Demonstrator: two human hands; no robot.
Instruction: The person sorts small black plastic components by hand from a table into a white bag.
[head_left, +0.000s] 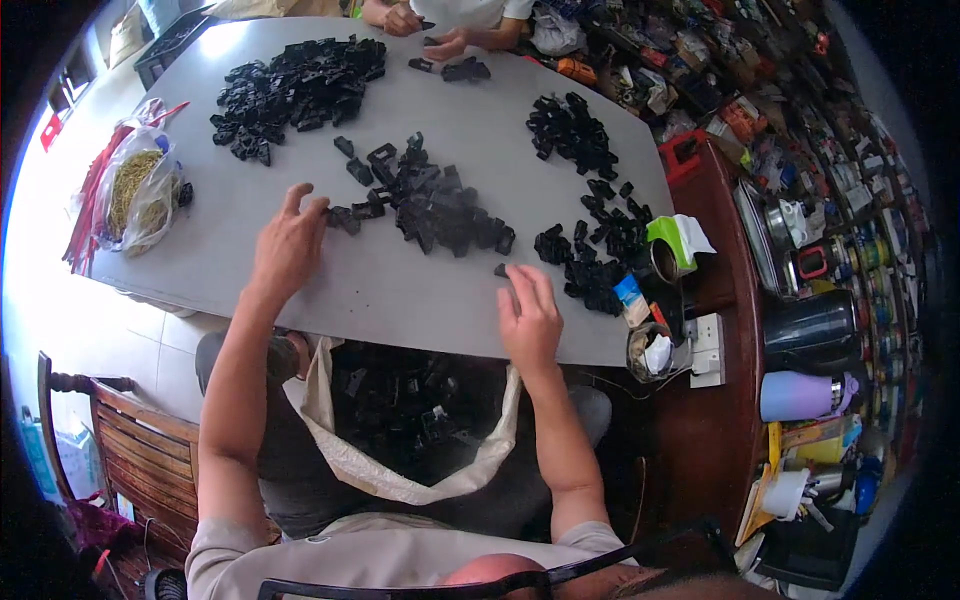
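Both hands flat and open over black plastic parts on a grey board.

The central pile of black plastic parts (pixel 430 205) lies mid-board. The left hand (pixel 288 243), fingers spread and gripping nothing, touches the pile's left fringe. The right hand (pixel 528 318), open and empty, rests near the board's near edge, fingertips at a single small black part (pixel 500 269). A further pile (pixel 590 255) lies along the right edge, another (pixel 295 90) toward the far left corner. A cloth bag of parts (pixel 400 420) hangs below the near edge of the grey board (pixel 380 290).

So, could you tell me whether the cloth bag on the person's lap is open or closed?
Open: the cloth bag has its mouth spread wide, showing black plastic parts inside.
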